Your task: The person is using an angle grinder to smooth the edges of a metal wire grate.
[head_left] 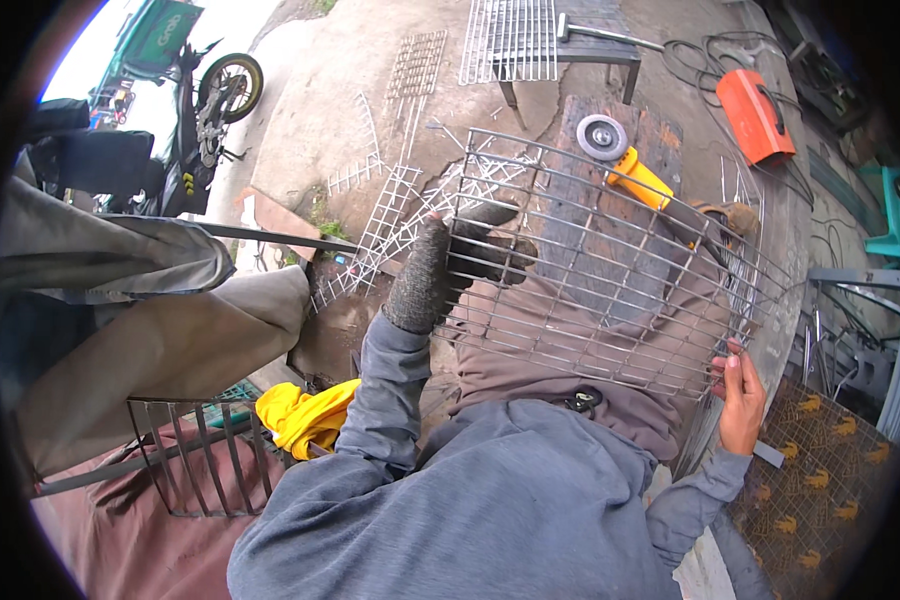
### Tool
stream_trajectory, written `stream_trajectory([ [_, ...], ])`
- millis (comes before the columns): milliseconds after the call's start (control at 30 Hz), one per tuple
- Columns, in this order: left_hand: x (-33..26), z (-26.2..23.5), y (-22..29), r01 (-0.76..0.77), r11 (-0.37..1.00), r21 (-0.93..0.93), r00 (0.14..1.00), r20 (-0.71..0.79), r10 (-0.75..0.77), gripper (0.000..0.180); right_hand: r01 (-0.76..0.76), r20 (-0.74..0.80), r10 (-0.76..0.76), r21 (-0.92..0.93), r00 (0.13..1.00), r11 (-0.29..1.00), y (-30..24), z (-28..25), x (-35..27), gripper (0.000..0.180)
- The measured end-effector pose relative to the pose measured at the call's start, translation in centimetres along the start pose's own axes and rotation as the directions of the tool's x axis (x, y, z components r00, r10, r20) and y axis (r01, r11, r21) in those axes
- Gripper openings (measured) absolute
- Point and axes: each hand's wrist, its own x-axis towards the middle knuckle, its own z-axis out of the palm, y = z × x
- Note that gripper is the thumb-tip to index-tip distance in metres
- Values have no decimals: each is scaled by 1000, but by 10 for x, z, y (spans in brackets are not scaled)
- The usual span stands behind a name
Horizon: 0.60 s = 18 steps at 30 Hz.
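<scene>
A rectangular wire grid panel (625,218) is held up over my lap. My left hand (455,258), in a dark grey knitted glove, grips its left edge, fingers reaching through the wires. Bare, my right hand (738,392) pinches the panel's lower right corner between thumb and fingers. Behind the mesh is a worn dark wooden board (582,262). A yellow angle grinder (642,180) with a grey disc lies on the board beyond the panel, partly seen through its wires.
Welded wire offcuts (385,215) litter the ground ahead. A hammer (610,36) and another grid (510,40) rest on a low metal table. An orange metal box (753,115) stands right, near cables. At left are draped cloth (170,340), a yellow cloth (305,418) and a motorcycle (215,110).
</scene>
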Motion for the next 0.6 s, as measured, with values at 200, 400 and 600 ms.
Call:
stream_trajectory([
  [200, 7, -32, -14, 40, 997, 65, 998, 55, -44, 74, 4, 3, -4, 5, 1000, 1000, -10, 3, 1, 41],
  [400, 12, -47, -20, 73, 993, -94, 992, 110, -63, 69, -1, -3, 1, 19, 1000, 1000, -9, 8, 3, 45],
  [600, 13, -20, 1, -9, 988, 154, 1000, -4, 10, 59, -5, 34, 3, 61, 999, 998, -23, 1, 3, 40],
])
